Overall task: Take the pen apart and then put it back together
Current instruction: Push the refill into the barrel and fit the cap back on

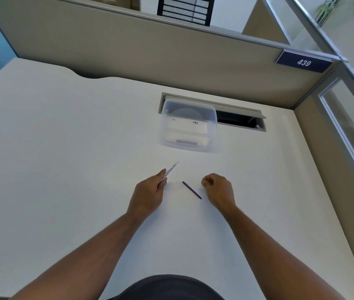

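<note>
Mid-frame, left hand (150, 191) has its grip pinched on the clear pen barrel (171, 169), right hand (218, 188) curled closed on nothing visible, dark refill (191, 190) lying on tabletop (63, 148) between them; light, thin, rolls easily—pinch refill mid-length.

On my white desk (63, 159) a clear plastic container (188, 128) sits partly over an open cable hatch (240, 118). Beige partition walls (150, 53) enclose the desk; a dark blue plate reading 439 (303, 62) hangs at the right. A black mesh chair back (185, 9) shows beyond.
</note>
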Motion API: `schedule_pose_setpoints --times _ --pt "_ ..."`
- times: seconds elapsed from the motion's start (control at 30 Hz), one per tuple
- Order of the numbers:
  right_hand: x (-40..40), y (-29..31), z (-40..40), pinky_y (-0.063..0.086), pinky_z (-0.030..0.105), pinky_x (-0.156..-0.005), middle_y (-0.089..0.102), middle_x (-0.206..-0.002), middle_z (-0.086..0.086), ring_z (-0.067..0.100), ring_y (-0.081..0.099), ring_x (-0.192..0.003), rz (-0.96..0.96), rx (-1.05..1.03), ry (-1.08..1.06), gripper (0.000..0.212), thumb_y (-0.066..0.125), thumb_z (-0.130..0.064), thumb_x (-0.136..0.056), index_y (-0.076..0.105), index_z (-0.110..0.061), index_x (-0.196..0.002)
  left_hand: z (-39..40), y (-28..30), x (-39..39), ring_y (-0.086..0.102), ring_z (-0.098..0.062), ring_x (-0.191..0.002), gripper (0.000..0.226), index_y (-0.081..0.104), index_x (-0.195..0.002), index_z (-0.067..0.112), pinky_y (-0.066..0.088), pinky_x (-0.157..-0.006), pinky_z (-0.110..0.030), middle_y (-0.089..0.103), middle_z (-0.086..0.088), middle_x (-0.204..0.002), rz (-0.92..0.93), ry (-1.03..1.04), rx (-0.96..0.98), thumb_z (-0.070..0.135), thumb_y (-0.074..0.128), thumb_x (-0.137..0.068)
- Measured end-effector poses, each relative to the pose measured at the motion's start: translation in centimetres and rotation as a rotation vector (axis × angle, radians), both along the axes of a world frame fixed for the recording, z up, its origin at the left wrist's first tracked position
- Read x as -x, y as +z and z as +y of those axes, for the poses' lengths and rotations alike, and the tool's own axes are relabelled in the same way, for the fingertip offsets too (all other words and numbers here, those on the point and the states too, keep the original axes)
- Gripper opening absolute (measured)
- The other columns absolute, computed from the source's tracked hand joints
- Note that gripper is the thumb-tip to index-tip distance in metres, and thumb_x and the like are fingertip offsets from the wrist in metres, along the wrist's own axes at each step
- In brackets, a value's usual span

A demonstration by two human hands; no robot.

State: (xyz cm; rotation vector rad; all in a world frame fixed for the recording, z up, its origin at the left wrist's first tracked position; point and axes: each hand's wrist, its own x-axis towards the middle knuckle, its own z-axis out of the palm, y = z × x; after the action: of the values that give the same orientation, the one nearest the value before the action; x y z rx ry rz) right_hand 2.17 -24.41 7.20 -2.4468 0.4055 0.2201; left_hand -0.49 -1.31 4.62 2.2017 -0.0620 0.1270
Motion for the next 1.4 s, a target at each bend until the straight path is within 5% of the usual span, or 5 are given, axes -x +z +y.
schedule_pose_setpoints --times 0.2,0.4,0.63,0.83,1.4 --pt "3.0 -1.7 2.0 0.050 0.037 -0.074 0.062 -0.096 0.001 0.022 0.058 -0.090 -0.108 0.264 0.281 0.008 0.061 -0.018 -0.093 0.068 -0.014 -0.093 0.1 0.2 0.7 0.074 0.000 -0.093 0.033 0.065 -0.131 0.018 0.055 -0.090 -0.020 0.079 0.006 -0.104 0.196 0.006 0.191 0.018 0.058 -0.100" --pt "3.3 -1.9 3.0 0.049 0.040 -0.077 0.058 -0.100 0.003 0.025 0.054 -0.094 -0.080 0.353 0.350 0.007 0.052 -0.009 -0.097 0.058 -0.012 -0.096 1.4 0.2 0.8 0.079 -0.024 -0.091 0.023 0.069 -0.118 0.002 0.060 -0.093 -0.041 0.079 -0.013 -0.103 0.509 0.005 0.607 0.002 0.059 -0.098" --pt "1.8 0.4 4.3 0.050 0.028 -0.069 0.075 -0.089 0.003 0.016 0.065 -0.078 0.022 -0.432 -0.129 0.012 0.058 -0.006 -0.092 0.067 -0.015 -0.093 2.9 0.6 1.5 0.077 -0.033 -0.098 0.023 0.067 -0.120 0.001 0.056 -0.095 -0.051 0.077 -0.019 -0.107 0.621 -0.064 0.666 0.003 0.059 -0.098" --pt "0.2 2.2 6.0 0.055 0.028 -0.073 0.076 -0.094 0.009 0.011 0.074 -0.078 -0.023 -0.844 -0.233 0.024 0.068 -0.008 -0.093 0.062 -0.014 -0.115 3.3 0.5 1.3 0.076 -0.031 -0.099 0.024 0.068 -0.121 0.004 0.056 -0.098 -0.051 0.079 -0.016 -0.106 0.697 -0.143 0.646 0.004 0.058 -0.099" --pt "-0.4 1.8 6.8 0.061 0.035 -0.083 0.075 -0.098 0.017 0.018 0.078 -0.082 -0.032 -0.847 -0.233 0.017 0.065 -0.001 -0.094 0.062 -0.007 -0.110 3.7 0.1 1.0 0.077 -0.026 -0.100 0.025 0.070 -0.121 0.010 0.059 -0.094 -0.040 0.080 -0.008 -0.106 0.711 -0.220 0.608 0.007 0.060 -0.098"
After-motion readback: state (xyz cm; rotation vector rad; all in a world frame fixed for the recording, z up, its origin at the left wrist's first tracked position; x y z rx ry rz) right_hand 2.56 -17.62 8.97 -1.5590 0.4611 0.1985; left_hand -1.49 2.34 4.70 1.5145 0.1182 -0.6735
